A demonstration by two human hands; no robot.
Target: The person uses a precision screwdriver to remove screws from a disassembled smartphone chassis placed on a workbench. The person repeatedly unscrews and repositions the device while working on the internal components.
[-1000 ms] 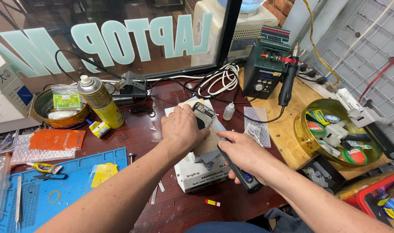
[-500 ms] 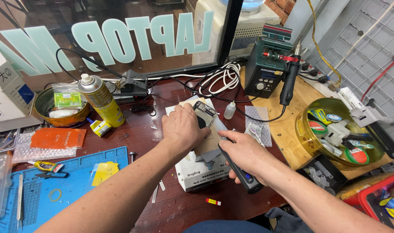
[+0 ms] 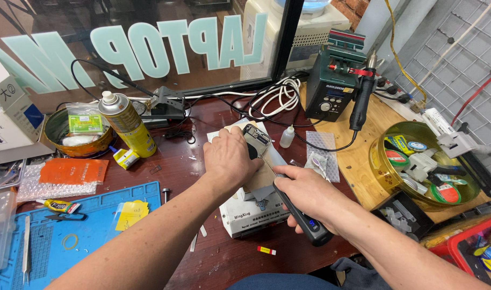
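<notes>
While the left hand (image 3: pixel 230 158) presses the opened phone (image 3: pixel 258 140) flat on the white box (image 3: pixel 251 215) mid-desk to steady it, the right hand (image 3: pixel 304 193) grips a black electric tool (image 3: pixel 304 221), tip angled toward the phone.

Repair workshop: soldering station (image 3: pixel 336 88), tools

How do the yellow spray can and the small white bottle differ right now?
The yellow spray can is far taller and wider than the small white bottle. The can stands left of the left hand, the bottle to its right. Both stand upright on the red-brown table, untouched.
</notes>
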